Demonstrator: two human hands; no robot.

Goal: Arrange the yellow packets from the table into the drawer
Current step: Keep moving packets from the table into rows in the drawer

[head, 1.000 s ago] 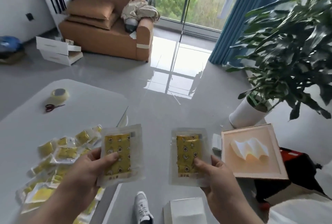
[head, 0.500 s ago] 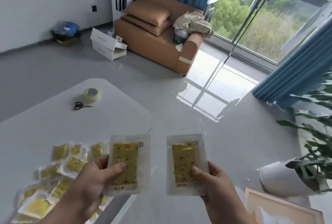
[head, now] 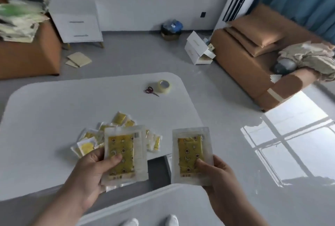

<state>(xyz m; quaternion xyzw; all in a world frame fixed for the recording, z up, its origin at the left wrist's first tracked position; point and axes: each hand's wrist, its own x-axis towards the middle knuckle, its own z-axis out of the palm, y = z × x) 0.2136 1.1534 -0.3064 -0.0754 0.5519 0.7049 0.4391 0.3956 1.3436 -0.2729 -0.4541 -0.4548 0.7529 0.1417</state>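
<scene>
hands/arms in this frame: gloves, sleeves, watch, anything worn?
Nothing worn that shows. The left hand and right hand are bare, with no gloves, rings or markings visible. Both forearms are bare to the frame's edge: no sleeve, watch or band in view. Nails look short and plain.

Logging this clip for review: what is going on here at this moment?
A person stands at a white table, holding one yellow packet in each hand: the left hand grips one packet, the right hand another. A pile of packets lies on the table behind them. Scissors and a tape roll sit at the far end. A white drawer cabinet stands closed by the wall.
</scene>
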